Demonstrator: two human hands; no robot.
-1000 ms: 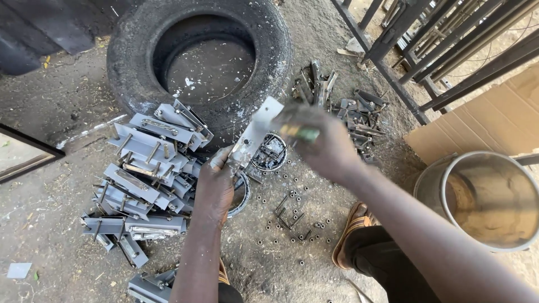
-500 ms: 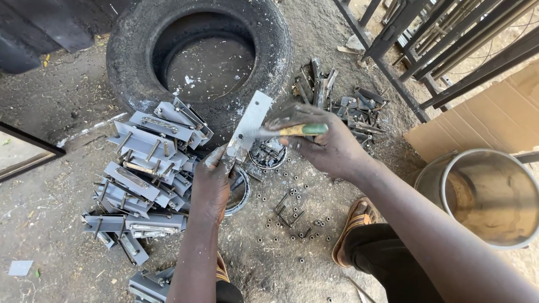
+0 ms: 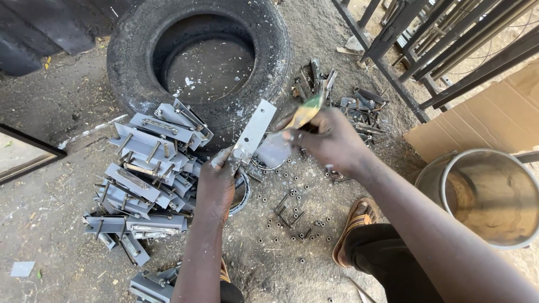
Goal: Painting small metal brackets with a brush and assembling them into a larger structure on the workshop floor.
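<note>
A worn black rubber tyre (image 3: 199, 59) lies behind a heap of grey painted steel brackets (image 3: 143, 168). The left hand (image 3: 216, 188) pinches a flat grey metal plate (image 3: 254, 132) tilted upward, presenting its face; the right hand (image 3: 331, 137) closes its fingers around a yellow-green handled brush (image 3: 303, 115) against the plate.

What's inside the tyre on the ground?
Inside the tyre shows bare dusty ground with pale flecks and scraps, no parts. Its near edge is partly covered by the grey metal plate that the left hand holds, so that strip is unseen.
</note>
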